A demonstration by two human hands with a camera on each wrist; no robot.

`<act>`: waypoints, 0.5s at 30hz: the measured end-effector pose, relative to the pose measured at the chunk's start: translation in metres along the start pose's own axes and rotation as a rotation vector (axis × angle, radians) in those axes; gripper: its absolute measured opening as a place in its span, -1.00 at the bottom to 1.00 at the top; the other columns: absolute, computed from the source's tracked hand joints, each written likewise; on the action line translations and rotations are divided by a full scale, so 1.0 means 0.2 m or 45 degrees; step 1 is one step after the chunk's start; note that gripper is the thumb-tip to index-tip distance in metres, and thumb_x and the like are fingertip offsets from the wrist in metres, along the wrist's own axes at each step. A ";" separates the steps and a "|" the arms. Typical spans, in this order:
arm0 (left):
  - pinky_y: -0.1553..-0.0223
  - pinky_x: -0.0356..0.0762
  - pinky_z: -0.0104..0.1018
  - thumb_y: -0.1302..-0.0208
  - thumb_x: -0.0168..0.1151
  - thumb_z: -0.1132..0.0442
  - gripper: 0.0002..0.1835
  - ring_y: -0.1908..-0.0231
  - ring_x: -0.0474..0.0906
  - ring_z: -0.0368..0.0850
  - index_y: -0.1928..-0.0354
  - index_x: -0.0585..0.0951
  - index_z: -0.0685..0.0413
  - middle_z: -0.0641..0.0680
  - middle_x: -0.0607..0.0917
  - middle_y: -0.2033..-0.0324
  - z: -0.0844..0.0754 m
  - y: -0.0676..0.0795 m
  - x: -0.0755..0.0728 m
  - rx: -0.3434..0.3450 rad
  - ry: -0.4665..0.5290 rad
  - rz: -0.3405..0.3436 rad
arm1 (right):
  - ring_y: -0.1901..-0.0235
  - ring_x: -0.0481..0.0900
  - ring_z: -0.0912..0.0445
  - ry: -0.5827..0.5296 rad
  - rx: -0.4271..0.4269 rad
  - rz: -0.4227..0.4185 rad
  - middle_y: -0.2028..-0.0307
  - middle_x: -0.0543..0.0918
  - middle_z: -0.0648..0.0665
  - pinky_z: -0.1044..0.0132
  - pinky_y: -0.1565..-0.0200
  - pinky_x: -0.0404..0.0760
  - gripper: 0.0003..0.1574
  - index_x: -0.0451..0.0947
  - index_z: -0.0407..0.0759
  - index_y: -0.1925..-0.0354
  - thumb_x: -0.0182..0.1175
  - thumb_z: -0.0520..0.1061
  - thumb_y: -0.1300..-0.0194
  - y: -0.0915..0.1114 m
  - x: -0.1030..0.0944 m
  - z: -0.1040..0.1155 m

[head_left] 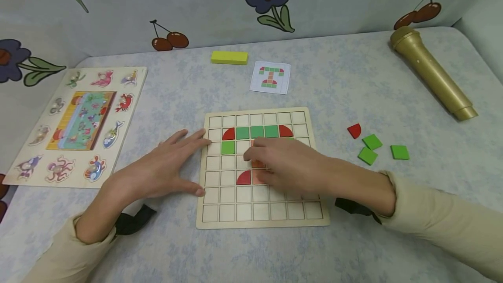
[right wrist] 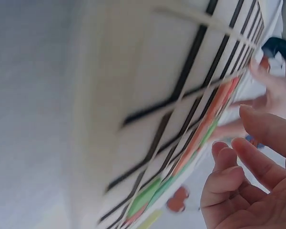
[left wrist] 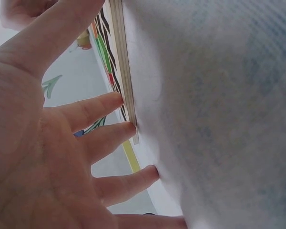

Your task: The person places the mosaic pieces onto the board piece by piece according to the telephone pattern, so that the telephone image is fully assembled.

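Note:
A wooden grid board (head_left: 243, 212) lies on the table with coloured tiles in some cells. Red quarter-round tiles (head_left: 243, 178), green square tiles (head_left: 242, 132) and orange square tiles (head_left: 257, 163) are partly hidden under my right hand (head_left: 291, 163). That hand hovers over the board's middle with bent fingers; in the right wrist view its thumb and fingertips are apart, with nothing between them. My left hand (head_left: 157, 169) spreads its fingers at the board's left edge, and some fingertips (left wrist: 128, 129) touch that edge in the left wrist view.
Right of the board lie a loose red tile (head_left: 354, 131) and several loose green tiles (head_left: 367, 156). Behind it are a pattern card (head_left: 270, 77) and a yellow block (head_left: 229, 57). A sea-animal puzzle (head_left: 129, 73) lies left; a gold microphone-shaped object (head_left: 434, 73) lies far right.

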State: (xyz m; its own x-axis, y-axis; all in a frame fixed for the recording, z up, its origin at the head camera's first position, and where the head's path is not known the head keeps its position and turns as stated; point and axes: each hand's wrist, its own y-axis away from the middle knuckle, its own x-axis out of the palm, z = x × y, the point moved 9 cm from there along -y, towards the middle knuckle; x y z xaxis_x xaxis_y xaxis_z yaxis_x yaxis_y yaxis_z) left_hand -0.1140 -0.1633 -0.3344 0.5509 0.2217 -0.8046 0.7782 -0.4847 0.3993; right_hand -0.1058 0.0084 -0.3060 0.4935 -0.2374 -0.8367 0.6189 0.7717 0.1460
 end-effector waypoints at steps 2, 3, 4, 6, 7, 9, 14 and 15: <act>-0.24 0.02 0.41 0.11 0.59 -0.16 0.07 -0.46 -0.17 0.32 -0.46 0.27 -0.08 0.06 0.03 -0.53 0.00 0.00 0.00 0.005 -0.004 -0.004 | 0.26 0.50 0.17 -0.035 0.051 -0.032 0.14 0.58 0.03 0.26 0.17 0.51 -0.63 0.61 -0.15 -0.06 0.31 -0.20 -0.27 0.03 -0.04 -0.06; -0.24 0.01 0.41 0.10 0.59 -0.15 0.07 -0.46 -0.17 0.32 -0.46 0.27 -0.08 0.07 0.03 -0.53 0.00 0.00 0.00 0.007 -0.006 -0.005 | 0.28 0.50 0.17 -0.046 0.075 -0.050 0.16 0.58 0.03 0.25 0.19 0.50 -0.64 0.62 -0.14 -0.03 0.32 -0.20 -0.25 0.05 -0.06 -0.09; -0.24 0.00 0.42 0.10 0.59 -0.15 0.07 -0.46 -0.17 0.32 -0.47 0.27 -0.08 0.07 0.03 -0.53 0.00 0.00 0.00 0.008 -0.008 -0.005 | 0.29 0.49 0.16 -0.057 0.103 -0.072 0.18 0.58 0.03 0.23 0.20 0.50 -0.65 0.62 -0.13 -0.02 0.33 -0.20 -0.24 0.08 -0.08 -0.12; -0.24 -0.02 0.42 0.10 0.58 -0.15 0.07 -0.46 -0.17 0.32 -0.47 0.26 -0.07 0.07 0.03 -0.53 0.00 0.00 0.00 0.008 -0.010 -0.004 | 0.35 0.47 0.15 -0.084 0.150 -0.122 0.22 0.58 0.04 0.22 0.26 0.47 -0.65 0.63 -0.12 -0.01 0.33 -0.20 -0.23 0.13 -0.12 -0.19; -0.23 -0.03 0.43 0.09 0.58 -0.15 0.08 -0.46 -0.17 0.31 -0.48 0.26 -0.07 0.07 0.02 -0.53 0.00 0.00 0.00 0.007 -0.010 -0.002 | 0.37 0.45 0.15 -0.092 0.172 -0.147 0.24 0.58 0.04 0.22 0.30 0.46 -0.65 0.64 -0.12 -0.01 0.34 -0.19 -0.23 0.15 -0.14 -0.22; -0.23 -0.04 0.45 0.08 0.57 -0.15 0.08 -0.47 -0.18 0.30 -0.49 0.24 -0.07 0.06 0.02 -0.53 0.00 0.00 0.00 0.007 -0.009 0.004 | 0.39 0.43 0.15 -0.083 0.213 -0.199 0.29 0.56 0.05 0.24 0.35 0.44 -0.65 0.64 -0.11 0.01 0.38 -0.17 -0.22 0.22 -0.18 -0.28; -0.22 -0.05 0.47 0.06 0.56 -0.15 0.08 -0.47 -0.19 0.29 -0.50 0.23 -0.07 0.07 0.02 -0.53 0.00 0.01 0.00 0.013 -0.010 0.005 | 0.38 0.42 0.13 -0.016 0.324 -0.296 0.31 0.55 0.02 0.26 0.39 0.42 -0.58 0.63 -0.16 -0.01 0.44 -0.16 -0.17 0.38 -0.27 -0.48; -0.22 -0.05 0.47 0.06 0.56 -0.15 0.09 -0.47 -0.19 0.29 -0.50 0.23 -0.07 0.07 0.03 -0.53 0.00 0.01 0.00 0.013 -0.011 0.005 | 0.36 0.42 0.13 -0.002 0.358 -0.297 0.29 0.55 0.00 0.25 0.39 0.42 -0.56 0.62 -0.17 -0.03 0.44 -0.15 -0.17 0.41 -0.29 -0.53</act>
State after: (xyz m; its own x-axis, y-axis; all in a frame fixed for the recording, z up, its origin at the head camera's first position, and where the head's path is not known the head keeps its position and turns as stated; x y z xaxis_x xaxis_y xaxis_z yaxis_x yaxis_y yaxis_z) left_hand -0.1128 -0.1635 -0.3338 0.5513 0.2128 -0.8067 0.7730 -0.4940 0.3979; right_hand -0.1485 0.1480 -0.3025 0.3197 -0.3891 -0.8640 0.8588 0.5043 0.0907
